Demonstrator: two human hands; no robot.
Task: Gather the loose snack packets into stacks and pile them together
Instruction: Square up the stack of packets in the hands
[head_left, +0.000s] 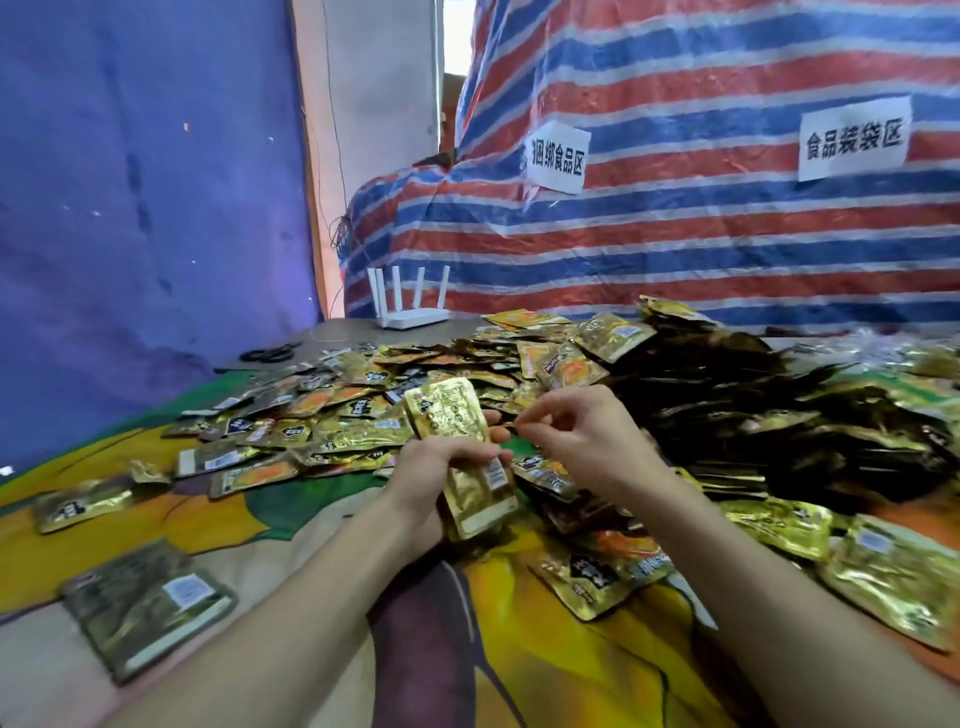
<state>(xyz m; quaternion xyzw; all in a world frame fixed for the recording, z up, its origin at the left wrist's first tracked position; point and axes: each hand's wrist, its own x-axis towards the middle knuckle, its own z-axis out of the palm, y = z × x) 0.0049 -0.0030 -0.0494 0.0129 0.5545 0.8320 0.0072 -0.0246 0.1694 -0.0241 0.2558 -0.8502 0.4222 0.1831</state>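
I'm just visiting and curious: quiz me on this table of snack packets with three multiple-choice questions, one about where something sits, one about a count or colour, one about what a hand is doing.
1. Where does the white router stand?
A. at the far edge of the table, by the striped tarp
B. under the person's forearms
C. on top of the dark heap of packets

2. How many antennas stick up from it?
A. two
B. five
C. eight

3. What is the left hand doing?
A. lying flat and empty
B. gripping a stack of gold packets
C. holding the scissors

Answers:
1 A: the router sits beyond the loose packets, just before the striped tarp.
2 B: five white antennas rise from its base.
3 B: the left hand is closed round the stack of gold packets; the right hand pinches beside it.
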